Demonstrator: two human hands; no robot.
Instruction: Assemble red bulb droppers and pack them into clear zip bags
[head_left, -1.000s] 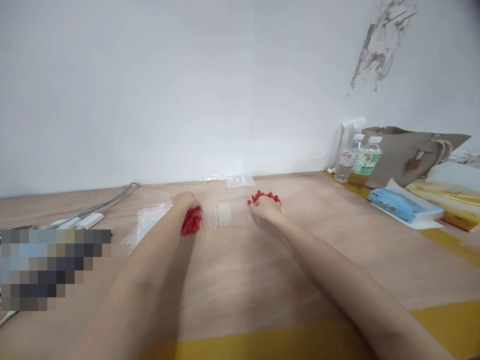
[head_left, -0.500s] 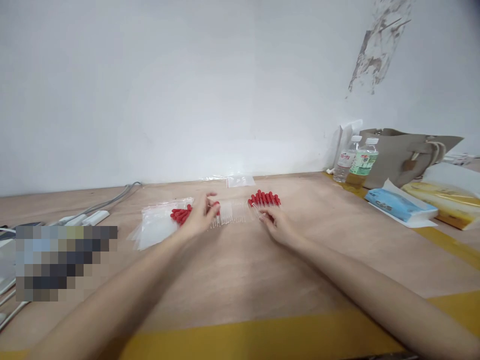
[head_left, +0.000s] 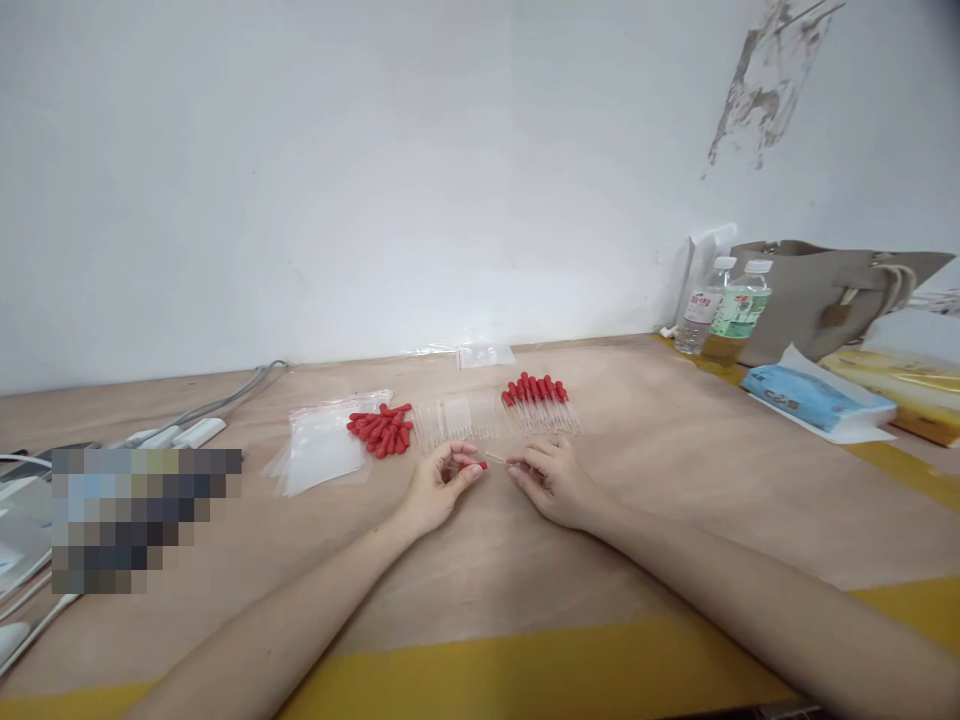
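Item: dropper assembly, one unit in hand. Your left hand (head_left: 439, 487) pinches a small red rubber bulb (head_left: 480, 465) at its fingertips, fingers curled closed around it; your right hand (head_left: 551, 480) grips a thin clear glass tube (head_left: 496, 458) between thumb and forefinger, its free end aimed at the bulb. The two parts sit just apart or barely touching above the wooden table (head_left: 675, 480); the pictures are too small to say which. Handling note, as a judgement: keep the tube level and in line with the bulb's mouth, hold it close to the end being seated so it does not flex, and push with a slight twist instead of force, since thin glass may snap. Stock behind your hands: loose red bulbs (head_left: 380, 430), a row of bare clear tubes (head_left: 457, 418), finished droppers (head_left: 540, 400) fanned to the right, clear zip bags (head_left: 322, 450) to the left. Also present: water bottles (head_left: 720, 315), a tissue pack (head_left: 814, 398), grey cables (head_left: 202, 412). Change against half a second ago: both hands have drawn back from the stock rows toward you and come together at the centre; the left, then over the loose bulbs, now carries one.
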